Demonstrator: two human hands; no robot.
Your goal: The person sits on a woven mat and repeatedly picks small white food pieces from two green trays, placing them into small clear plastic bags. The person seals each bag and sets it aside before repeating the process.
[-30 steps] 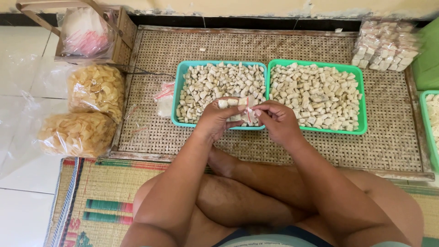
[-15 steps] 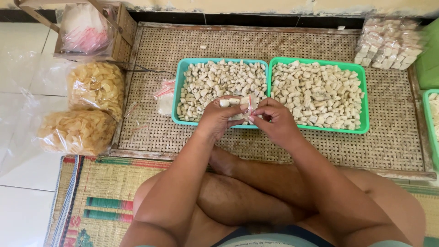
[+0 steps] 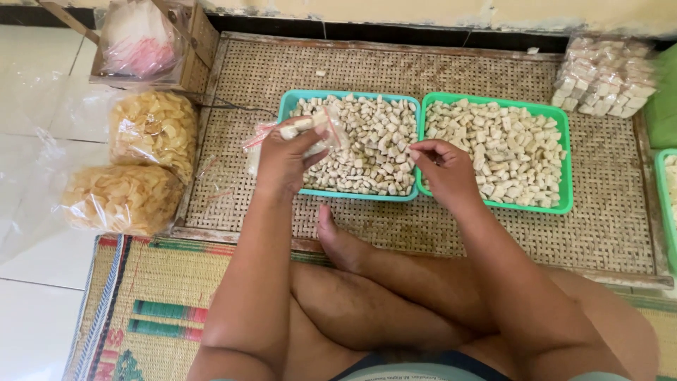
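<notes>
A small clear plastic bag, partly filled with pale cube-shaped snack pieces, is held above the near-left corner of a teal tray. The left hand grips it, fingers curled closed around the bag with the thumb pressing on top. Just right of it, the right hand hovers over the seam between the teal tray and a green tray beside it. Its fingers are pinched loosely together; whether they hold a piece cannot be told.

Both trays are heaped with the same pale cubes and sit side by side, touching, on a large woven rattan mat. At the mat's far right corner lies a stack of small filled bags. The edge of another green tray shows at the right border.

Left of the mat, on white floor tiles, rest two big clear bags of yellow chips, one nearer than the other. Beyond them, at the far left, a wooden box holds a bag of pink-tinted wrappers.

The person sits cross-legged at the near side, one bare foot resting on the mat's near edge, legs on a striped woven floor mat.
</notes>
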